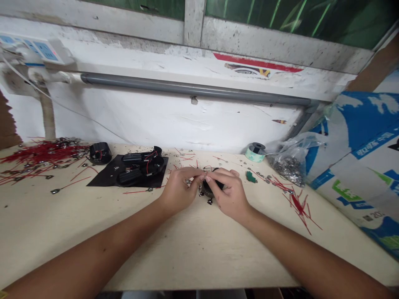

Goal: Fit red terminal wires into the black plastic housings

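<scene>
At the middle of the table, my left hand (181, 187) and my right hand (229, 190) meet fingertip to fingertip, both closed in a pinch. Between the fingertips shows a bit of thin red wire (206, 172), its ends mostly hidden by the fingers. Directly beneath the hands stands a dark round part (209, 192), largely covered by my right hand. Small shiny metal pieces (210, 202) stick out at its near side.
Left lie a heap of red wires with metal tips (52, 151), a black cylinder (100, 153) and black housings (140, 164) on a black sheet (102, 176). Right are a spool (256, 152), a bag of metal parts (289, 164), loose red wires (299, 205) and a blue-white box (358, 166).
</scene>
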The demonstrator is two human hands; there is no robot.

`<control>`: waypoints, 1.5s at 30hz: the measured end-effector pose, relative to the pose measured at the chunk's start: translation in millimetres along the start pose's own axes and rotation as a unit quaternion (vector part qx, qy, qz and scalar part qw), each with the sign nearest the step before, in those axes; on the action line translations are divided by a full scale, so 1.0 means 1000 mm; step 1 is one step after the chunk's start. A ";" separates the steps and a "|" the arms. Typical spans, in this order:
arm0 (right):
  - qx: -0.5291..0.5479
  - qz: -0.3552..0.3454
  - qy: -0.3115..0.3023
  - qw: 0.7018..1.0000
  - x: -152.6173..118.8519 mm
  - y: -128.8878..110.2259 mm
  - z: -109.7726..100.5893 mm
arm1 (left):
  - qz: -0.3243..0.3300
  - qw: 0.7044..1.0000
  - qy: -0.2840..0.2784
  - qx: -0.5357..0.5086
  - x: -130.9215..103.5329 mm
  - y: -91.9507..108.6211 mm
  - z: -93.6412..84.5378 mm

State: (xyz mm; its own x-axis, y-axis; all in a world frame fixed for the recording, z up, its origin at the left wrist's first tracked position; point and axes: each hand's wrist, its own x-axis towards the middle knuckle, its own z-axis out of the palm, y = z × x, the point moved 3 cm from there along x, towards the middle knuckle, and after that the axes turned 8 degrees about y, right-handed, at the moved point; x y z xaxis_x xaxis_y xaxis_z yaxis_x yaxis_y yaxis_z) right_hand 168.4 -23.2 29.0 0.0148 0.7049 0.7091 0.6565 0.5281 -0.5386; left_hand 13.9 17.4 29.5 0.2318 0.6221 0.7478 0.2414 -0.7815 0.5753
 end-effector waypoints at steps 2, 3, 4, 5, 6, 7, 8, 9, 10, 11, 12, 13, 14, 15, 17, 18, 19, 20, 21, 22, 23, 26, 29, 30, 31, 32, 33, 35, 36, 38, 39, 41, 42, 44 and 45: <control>0.003 0.004 0.000 1.000 0.001 0.001 0.001 | -0.015 1.000 -0.004 -0.009 0.000 -0.001 0.001; 0.006 0.006 0.000 1.000 0.001 0.001 0.001 | -0.022 1.000 -0.005 -0.014 0.000 -0.001 0.001; 0.009 0.008 0.001 1.000 0.002 0.002 0.001 | -0.026 0.999 -0.006 -0.018 0.000 -0.001 0.001; 0.013 0.010 0.002 1.000 0.002 0.002 0.000 | -0.030 0.999 -0.006 -0.021 -0.001 -0.002 0.001; 0.017 0.011 0.002 1.000 0.002 0.002 0.000 | -0.032 0.999 -0.006 -0.024 -0.001 -0.002 0.001; 0.019 0.010 0.003 1.000 0.002 0.001 0.000 | -0.033 0.999 -0.007 -0.026 -0.001 -0.002 0.001; 0.020 0.009 0.005 1.000 0.002 0.001 0.000 | -0.032 0.999 -0.007 -0.026 -0.001 -0.001 0.001; 0.018 0.008 0.006 1.000 0.002 0.000 0.000 | -0.029 0.999 -0.008 -0.023 -0.001 -0.001 0.001; 0.015 0.006 0.006 1.000 0.001 0.000 0.000 | -0.025 0.999 -0.008 -0.019 -0.001 -0.001 0.001; 0.013 0.006 0.007 1.000 0.001 0.000 0.000 | -0.021 1.000 -0.006 -0.014 0.000 0.000 0.001; 0.012 0.006 0.009 1.000 0.001 0.000 0.000 | -0.017 1.000 -0.006 -0.010 0.000 0.000 0.001; 0.015 0.007 0.010 1.000 0.001 0.000 0.000 | -0.016 1.000 -0.005 -0.009 0.000 0.000 0.000; 0.022 0.009 0.012 1.000 0.001 0.000 0.000 | -0.018 1.000 -0.004 -0.011 0.000 0.000 0.000; 0.030 0.010 0.013 0.999 0.001 0.001 0.001 | -0.020 1.000 -0.004 -0.015 0.000 0.000 0.000; 0.042 0.010 0.014 0.999 0.001 0.002 0.001 | -0.024 0.999 -0.006 -0.021 0.000 0.000 0.000; 0.044 0.010 0.014 0.999 0.001 0.002 0.002 | -0.024 0.999 -0.006 -0.022 0.000 0.000 0.000; 0.042 0.008 0.014 0.999 0.001 0.002 0.002 | -0.022 1.000 -0.006 -0.020 0.000 0.000 0.000; 0.039 0.006 0.015 0.999 0.001 0.002 0.002 | -0.019 1.000 -0.005 -0.018 0.000 0.000 0.000; 0.037 0.004 0.017 0.999 0.001 0.002 0.002 | -0.017 1.000 -0.004 -0.015 0.000 0.000 0.000; 0.038 0.003 0.018 0.999 0.001 0.002 0.002 | -0.016 1.000 -0.003 -0.012 0.000 0.000 0.000; 0.043 0.004 0.019 0.999 0.001 0.002 0.002 | -0.017 1.000 -0.003 -0.011 0.000 0.000 0.000; 0.072 0.011 0.019 0.997 0.001 0.002 0.002 | -0.028 0.999 -0.005 -0.022 0.000 -0.001 0.001; 0.094 0.016 0.020 0.995 0.002 0.003 0.003 | -0.038 0.999 -0.009 -0.030 0.001 -0.002 0.001; 0.097 0.017 0.019 0.995 0.002 0.003 0.003 | -0.038 0.999 -0.008 -0.027 0.001 -0.001 0.001; 0.100 0.016 0.018 0.995 0.002 0.004 0.003 | -0.036 0.999 -0.009 -0.023 0.001 -0.001 0.001; 0.103 0.015 0.018 0.994 0.001 0.004 0.003 | -0.033 0.999 -0.008 -0.017 0.001 -0.001 0.000; 0.104 0.014 0.017 0.994 0.001 0.004 0.003 | -0.029 0.999 -0.007 -0.012 0.001 0.000 0.000; 0.102 0.010 0.018 0.995 0.000 0.004 0.003 | -0.020 1.000 -0.005 -0.005 0.001 0.000 0.000; 0.099 0.007 0.018 0.995 0.000 0.004 0.003 | -0.016 1.000 -0.004 -0.003 0.001 0.000 0.000; 0.090 0.000 0.020 0.996 0.000 0.003 0.003 | -0.008 1.000 0.000 -0.001 0.000 0.001 0.000; 0.082 -0.003 0.020 0.996 0.000 0.003 0.003 | -0.006 1.000 0.001 0.000 0.001 0.001 0.000; 0.060 -0.009 0.022 0.998 0.000 0.001 0.002 | -0.004 1.000 0.002 0.004 0.001 0.002 0.000; 0.046 -0.013 0.022 0.999 -0.001 0.000 0.002 | -0.003 1.000 0.002 0.007 0.001 0.003 -0.001; 0.018 -0.022 0.021 0.999 -0.002 -0.002 0.000 | -0.002 1.000 0.001 0.010 0.001 0.003 -0.001; 0.008 -0.028 0.020 0.999 -0.002 -0.003 0.000 | -0.002 1.000 0.000 0.011 0.001 0.003 0.000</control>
State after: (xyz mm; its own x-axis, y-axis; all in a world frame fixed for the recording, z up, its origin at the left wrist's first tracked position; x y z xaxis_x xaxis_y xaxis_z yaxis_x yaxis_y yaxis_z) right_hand 166.3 -26.4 29.6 0.0091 0.6551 0.7555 0.6452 0.5733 -0.5049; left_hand 14.5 15.3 32.4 0.2306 0.6251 0.7457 0.2629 -0.7779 0.5708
